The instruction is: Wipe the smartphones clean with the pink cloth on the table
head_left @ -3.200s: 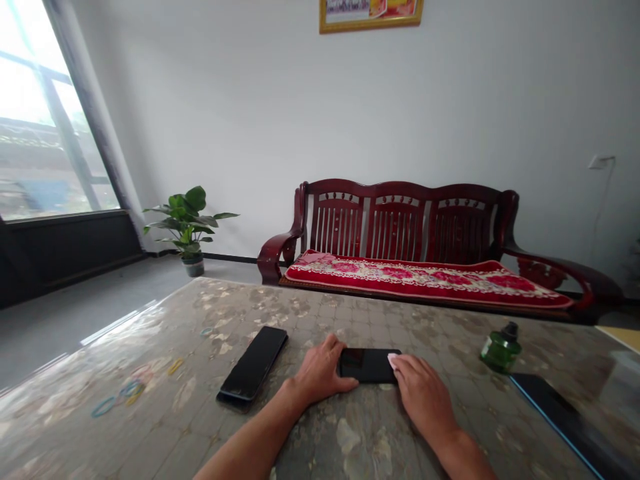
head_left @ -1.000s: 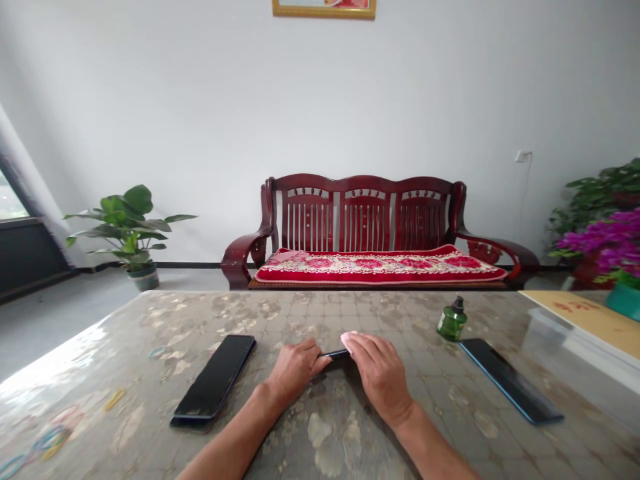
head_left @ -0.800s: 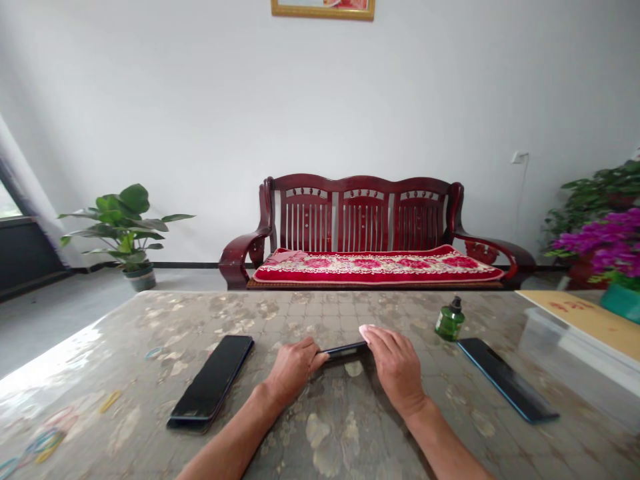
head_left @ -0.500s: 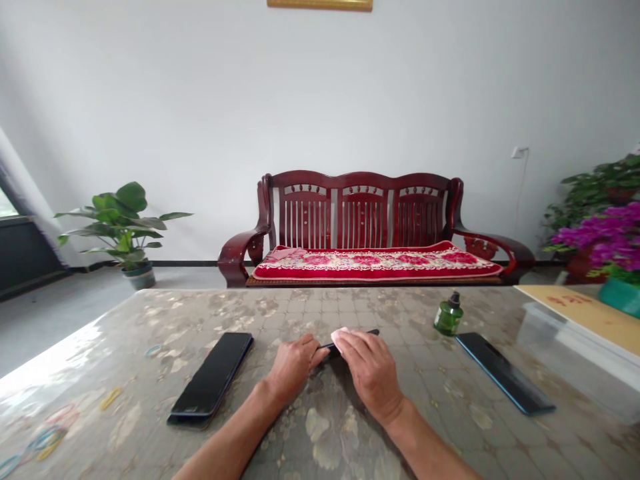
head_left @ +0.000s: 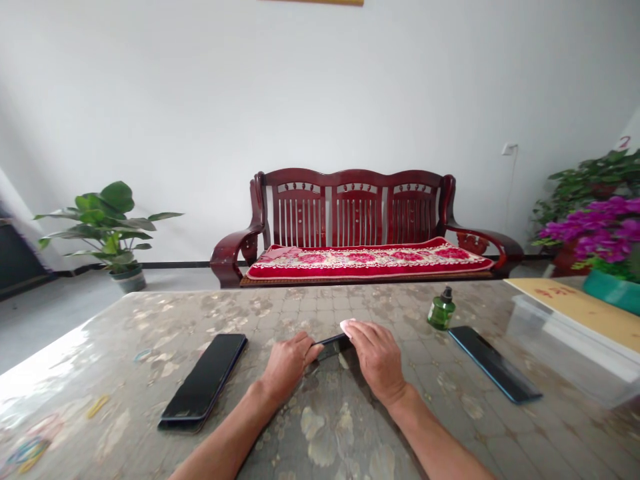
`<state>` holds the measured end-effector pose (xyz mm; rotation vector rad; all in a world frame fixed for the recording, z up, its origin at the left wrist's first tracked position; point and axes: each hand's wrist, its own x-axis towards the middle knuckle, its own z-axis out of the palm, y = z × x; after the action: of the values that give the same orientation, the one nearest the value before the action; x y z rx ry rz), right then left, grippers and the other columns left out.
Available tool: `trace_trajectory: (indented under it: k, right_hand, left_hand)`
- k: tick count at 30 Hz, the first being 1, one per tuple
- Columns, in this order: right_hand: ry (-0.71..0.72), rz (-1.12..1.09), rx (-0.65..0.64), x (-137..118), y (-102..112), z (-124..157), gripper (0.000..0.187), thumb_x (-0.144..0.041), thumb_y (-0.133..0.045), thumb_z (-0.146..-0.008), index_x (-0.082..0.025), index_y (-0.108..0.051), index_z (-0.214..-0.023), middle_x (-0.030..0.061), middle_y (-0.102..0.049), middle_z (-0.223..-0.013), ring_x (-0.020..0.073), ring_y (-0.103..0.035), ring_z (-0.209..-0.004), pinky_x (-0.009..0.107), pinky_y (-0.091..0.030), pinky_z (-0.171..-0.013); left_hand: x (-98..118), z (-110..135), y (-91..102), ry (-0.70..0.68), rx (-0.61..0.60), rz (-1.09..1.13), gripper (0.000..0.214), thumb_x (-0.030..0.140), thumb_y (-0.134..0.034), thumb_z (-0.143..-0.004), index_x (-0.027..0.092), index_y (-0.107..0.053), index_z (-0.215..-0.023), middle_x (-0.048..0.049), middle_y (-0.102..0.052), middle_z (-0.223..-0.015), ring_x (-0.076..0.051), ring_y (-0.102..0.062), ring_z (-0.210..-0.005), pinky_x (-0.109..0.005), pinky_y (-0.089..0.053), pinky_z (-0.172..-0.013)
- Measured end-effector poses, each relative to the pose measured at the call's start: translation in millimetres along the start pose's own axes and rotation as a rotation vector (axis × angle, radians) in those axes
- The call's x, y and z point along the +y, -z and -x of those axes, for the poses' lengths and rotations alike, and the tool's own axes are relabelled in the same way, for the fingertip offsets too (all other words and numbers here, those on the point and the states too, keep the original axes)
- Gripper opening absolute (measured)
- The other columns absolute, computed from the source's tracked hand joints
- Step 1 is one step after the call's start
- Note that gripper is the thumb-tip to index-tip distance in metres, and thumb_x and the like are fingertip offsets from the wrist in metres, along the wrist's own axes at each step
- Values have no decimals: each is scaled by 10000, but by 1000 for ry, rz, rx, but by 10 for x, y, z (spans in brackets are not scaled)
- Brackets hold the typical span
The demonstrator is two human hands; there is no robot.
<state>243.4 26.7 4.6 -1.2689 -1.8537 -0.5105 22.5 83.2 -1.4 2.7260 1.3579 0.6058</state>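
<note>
Between my hands is a thin dark phone [head_left: 333, 339], tilted so that I see it almost edge-on. My left hand [head_left: 287, 363] is closed around its left end, thumb along the near edge. My right hand [head_left: 375, 357] pinches a folded white tissue [head_left: 346, 325] and presses it at the phone's right end, which the fingers hide. Left of my hands a black phone [head_left: 206, 379] lies flat, screen up. To the right rests another dark phone [head_left: 493, 361] with a blue edge, near a small green bottle [head_left: 441, 310] with a black cap.
The table [head_left: 320, 427] has a patterned cover. Rubber bands [head_left: 30, 453] lie at the front left, with a yellow one [head_left: 97, 406] nearby. At the right stand a clear plastic box [head_left: 565, 353], a tan board [head_left: 575, 307] and purple flowers [head_left: 600, 230]. Beyond is a wooden bench [head_left: 357, 207].
My right hand with the tissue has slid right along the phone, baring more of its middle and covering its right end. The whole view has shifted slightly.
</note>
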Motion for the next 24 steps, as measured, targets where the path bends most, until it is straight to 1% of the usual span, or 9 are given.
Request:
trace_trajectory:
  k: [2, 6, 8, 10, 12, 14, 18, 21, 24]
  right_hand:
    - [-80, -44, 33, 47, -43, 14, 287, -224, -443, -1003, -253, -657, -1193, 46, -710, -1129, 177, -629, -1057, 323, -456, -931]
    - [-376, -164, 120, 266, -147, 70, 324, -300, -390, -1003, -224, -693, -1090, 58, -733, -1051, 183, -676, -965, 306, -513, -856]
    - [-506, -214, 112, 347, -191, 102, 340, -351, -395, -991, -224, -705, -1052, 53, -745, -1012, 191, -694, -922, 297, -527, -811]
    - [-583, -246, 86, 383, -222, 131, 349, -385, -403, -980, -234, -712, -1042, 46, -752, -998, 197, -702, -910, 292, -529, -793]
    - [-613, -249, 58, 390, -244, 160, 357, -395, -402, -973, -247, -722, -1034, 42, -756, -988, 201, -705, -898, 284, -528, -766]
    - [-621, -205, 29, 391, -264, 192, 363, -387, -401, -968, -253, -737, -993, 46, -762, -925, 207, -709, -829, 276, -519, -691]
    - [-572, -102, 6, 422, -299, 246, 338, -336, -422, -952, -263, -745, -887, 46, -757, -799, 207, -688, -677, 268, -458, -568]
    - [-534, -52, 25, 473, -289, 251, 314, -265, -419, -926, -255, -732, -903, 45, -751, -817, 202, -675, -687, 271, -448, -590]
    - [-544, -13, 75, 520, -233, 230, 320, -180, -401, -871, -224, -709, -946, 58, -732, -878, 204, -657, -771, 286, -461, -670]
  left_hand:
    - [0, -5, 4, 16, -7, -8, 357, 321, -408, -1017, 187, -639, -782, -36, -640, -792, -153, -618, -705, -233, -394, -614]
    - [6, -14, 1, 46, -15, -7, 324, 299, -437, -1009, 188, -635, -778, -34, -641, -803, -154, -618, -717, -237, -382, -620]
    - [11, -13, -5, 57, -13, 5, 307, 280, -445, -1007, 188, -629, -779, -33, -640, -804, -153, -619, -722, -236, -381, -627]
    - [14, -10, -13, 66, -11, 19, 297, 263, -447, -1005, 188, -621, -776, -31, -640, -805, -152, -623, -728, -235, -381, -633]
    - [16, -8, -17, 76, -7, 33, 293, 253, -451, -1002, 190, -610, -765, -28, -638, -804, -151, -626, -730, -235, -382, -636]
    - [18, -11, -18, 86, -1, 46, 295, 253, -451, -1001, 191, -602, -755, -23, -635, -799, -148, -626, -724, -235, -383, -636]
    - [19, -22, -15, 105, 9, 62, 299, 259, -451, -993, 195, -594, -738, -24, -633, -782, -151, -624, -714, -237, -389, -637]
    - [13, -33, -19, 128, 29, 85, 316, 261, -439, -988, 200, -587, -715, -24, -635, -759, -151, -619, -710, -235, -392, -654]
    - [5, -44, -26, 177, 46, 131, 364, 287, -417, -988, 199, -578, -674, -21, -628, -715, -148, -607, -679, -233, -380, -652]
